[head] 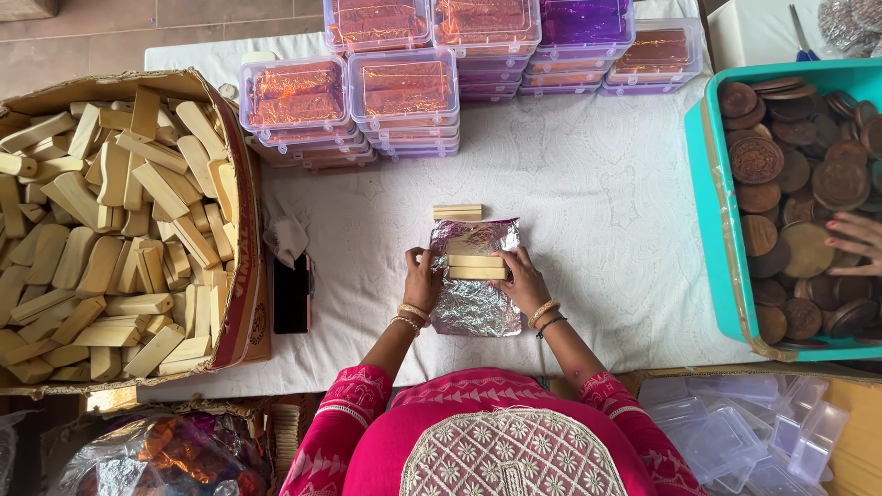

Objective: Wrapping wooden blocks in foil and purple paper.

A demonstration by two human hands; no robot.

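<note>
**Both hands low and close together**

The left hand [422,276] and right hand [524,280] rest side by side on the table — fingers curled inward, wrists bangled, forearms angling in from pink-sleeved elbows — palms facing each other.

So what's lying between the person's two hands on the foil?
In the head view, pale wooden blocks lie on the silver foil sheet between the left hand and right hand.
</note>
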